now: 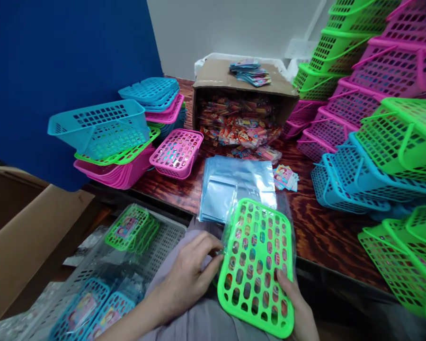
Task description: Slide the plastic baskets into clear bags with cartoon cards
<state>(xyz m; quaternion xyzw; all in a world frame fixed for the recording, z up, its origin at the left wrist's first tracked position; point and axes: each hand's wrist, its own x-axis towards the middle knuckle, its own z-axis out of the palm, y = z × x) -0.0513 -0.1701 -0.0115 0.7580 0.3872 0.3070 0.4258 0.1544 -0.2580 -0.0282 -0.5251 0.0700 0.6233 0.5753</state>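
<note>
Right hand [296, 303] curled around a green lidded basket [255, 265] at five o'clock, left hand [195, 267] half-closed, fingertips at its clear bag's edge, wood-grained table [170, 189] beyond, blue panel [67, 71] at ten o'clock.

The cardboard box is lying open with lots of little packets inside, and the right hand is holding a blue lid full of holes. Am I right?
Almost! The lid held by the right hand is green, not blue, as the head view shows. It is full of holes, and the open cardboard box does have lots of little packets inside.
</note>
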